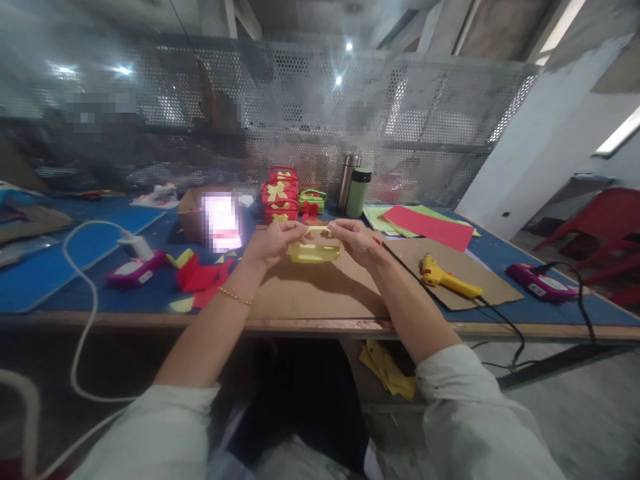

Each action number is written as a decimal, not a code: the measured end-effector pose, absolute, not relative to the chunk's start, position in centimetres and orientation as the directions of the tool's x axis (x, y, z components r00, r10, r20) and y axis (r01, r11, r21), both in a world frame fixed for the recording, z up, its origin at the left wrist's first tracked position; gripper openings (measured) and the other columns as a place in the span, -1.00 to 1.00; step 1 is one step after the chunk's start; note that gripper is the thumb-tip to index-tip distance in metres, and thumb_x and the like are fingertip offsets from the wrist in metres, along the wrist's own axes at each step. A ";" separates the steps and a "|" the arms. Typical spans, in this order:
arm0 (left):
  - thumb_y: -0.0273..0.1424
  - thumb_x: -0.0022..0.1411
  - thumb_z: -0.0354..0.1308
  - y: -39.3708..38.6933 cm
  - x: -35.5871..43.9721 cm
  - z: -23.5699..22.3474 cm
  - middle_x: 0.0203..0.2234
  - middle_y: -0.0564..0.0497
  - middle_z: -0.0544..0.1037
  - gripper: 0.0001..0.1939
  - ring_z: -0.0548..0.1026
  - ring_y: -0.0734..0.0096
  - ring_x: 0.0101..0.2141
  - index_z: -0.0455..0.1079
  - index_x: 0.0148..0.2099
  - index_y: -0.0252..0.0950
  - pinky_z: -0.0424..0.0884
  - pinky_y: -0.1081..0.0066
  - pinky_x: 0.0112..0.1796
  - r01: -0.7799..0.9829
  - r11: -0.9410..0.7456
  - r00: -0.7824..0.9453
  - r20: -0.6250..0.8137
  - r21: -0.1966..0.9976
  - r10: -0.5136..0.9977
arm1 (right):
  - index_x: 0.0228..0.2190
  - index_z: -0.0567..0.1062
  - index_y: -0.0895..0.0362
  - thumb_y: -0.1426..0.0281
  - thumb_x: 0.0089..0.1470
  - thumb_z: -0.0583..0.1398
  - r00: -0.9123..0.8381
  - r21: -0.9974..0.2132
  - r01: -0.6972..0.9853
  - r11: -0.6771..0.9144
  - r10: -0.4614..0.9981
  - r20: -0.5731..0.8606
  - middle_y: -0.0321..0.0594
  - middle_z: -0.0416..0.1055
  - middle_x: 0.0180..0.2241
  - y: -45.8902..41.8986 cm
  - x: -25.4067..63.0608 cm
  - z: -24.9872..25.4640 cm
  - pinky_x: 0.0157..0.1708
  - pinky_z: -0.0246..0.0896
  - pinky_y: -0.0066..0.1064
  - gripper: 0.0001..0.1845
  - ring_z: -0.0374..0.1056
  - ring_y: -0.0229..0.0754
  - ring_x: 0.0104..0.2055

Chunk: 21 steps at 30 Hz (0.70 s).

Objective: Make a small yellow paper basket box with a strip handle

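Observation:
Between my two hands is a small yellow paper basket (315,254) with a thin strip handle arching over its top. My left hand (274,243) pinches the left end of the handle. At the handle's right end, my right hand (356,241) grips with thumb and fingers closed. The basket is just above or on a brown cardboard sheet (310,297); whether it touches cannot be made out. Behind my hands stand several red paper baskets (280,193) with yellow bows, and a green paper basket (313,200) beside them.
A yellow glue gun (450,279) lies on cardboard at right, its cord trailing off the edge. Purple power boxes (540,283) sit either side. Coloured paper sheets (425,223), a green bottle (359,193) and a steel flask (347,177) stand behind. Red paper scraps (200,275) lie left.

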<state>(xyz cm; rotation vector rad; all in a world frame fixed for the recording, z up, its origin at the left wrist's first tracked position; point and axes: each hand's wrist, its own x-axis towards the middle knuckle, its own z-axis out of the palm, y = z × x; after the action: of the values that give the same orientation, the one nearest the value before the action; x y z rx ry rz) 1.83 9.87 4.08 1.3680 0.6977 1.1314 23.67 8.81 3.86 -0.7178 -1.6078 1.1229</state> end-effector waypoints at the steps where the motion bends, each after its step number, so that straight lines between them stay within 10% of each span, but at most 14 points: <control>1: -0.16 -0.11 0.59 9.9 1.8 4.1 -0.41 -0.08 0.67 -0.61 0.52 0.42 -0.40 0.54 -0.51 -0.34 0.43 0.42 -0.28 -0.217 -0.158 0.347 0.227 0.963 0.910 | -0.53 0.54 0.09 -0.17 -0.11 0.41 -0.319 -0.915 -0.067 0.399 0.860 0.398 -0.25 0.44 -0.42 8.8 23.7 3.9 -0.27 0.17 -0.35 -0.43 0.28 -0.20 -0.33; 21: -0.37 0.13 0.48 10.1 1.7 4.5 -0.55 0.01 0.58 -0.70 0.59 0.39 -0.37 0.46 -0.51 -0.32 0.52 0.39 -0.19 -0.362 -0.071 0.258 0.174 0.929 0.950 | -0.54 0.57 0.07 -0.32 -0.08 0.31 -0.236 -0.875 0.023 0.484 0.853 0.466 -0.20 0.51 -0.41 8.9 23.3 3.8 -0.11 0.22 -0.27 -0.33 0.34 -0.14 -0.27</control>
<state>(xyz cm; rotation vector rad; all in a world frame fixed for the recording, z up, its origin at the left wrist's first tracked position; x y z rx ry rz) 1.68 10.09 4.52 1.1539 0.6764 1.2298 23.35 8.91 3.82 -0.7687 -1.6265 0.9389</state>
